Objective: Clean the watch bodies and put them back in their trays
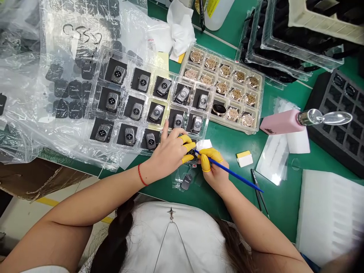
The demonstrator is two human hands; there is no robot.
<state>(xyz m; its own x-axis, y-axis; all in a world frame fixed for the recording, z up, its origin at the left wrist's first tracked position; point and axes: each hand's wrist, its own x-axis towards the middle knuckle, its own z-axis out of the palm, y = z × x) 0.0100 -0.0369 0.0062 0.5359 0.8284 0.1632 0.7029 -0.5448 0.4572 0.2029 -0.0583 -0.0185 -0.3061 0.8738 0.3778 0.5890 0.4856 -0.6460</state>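
My left hand (172, 148), with yellow finger cots on several fingers, grips a dark smartwatch body (192, 152) whose back faces up; the fingers partly hide it. My right hand (214, 168), also in yellow finger cots, holds a thin blue stick (236, 174) like a pen. Its left end meets the watch body near the left fingertips. Just below lies a clear plastic film with a dark "hello!" label (186, 182). Beyond my left hand a clear tray (126, 77) holds several similar watch bodies on dark squares, backs up. A white piece (204, 144) lies beside the right fingers.
A second tray (184, 60) with round gold-coloured watches stands behind. At right are tweezers (257, 189), a pink bottle (280, 123), a yellow-and-white pad (244, 158), black foam (335, 125) and white foam (321, 212). Plastic bags (22, 125) cover the left; stacked trays (298, 49) stand upper right.
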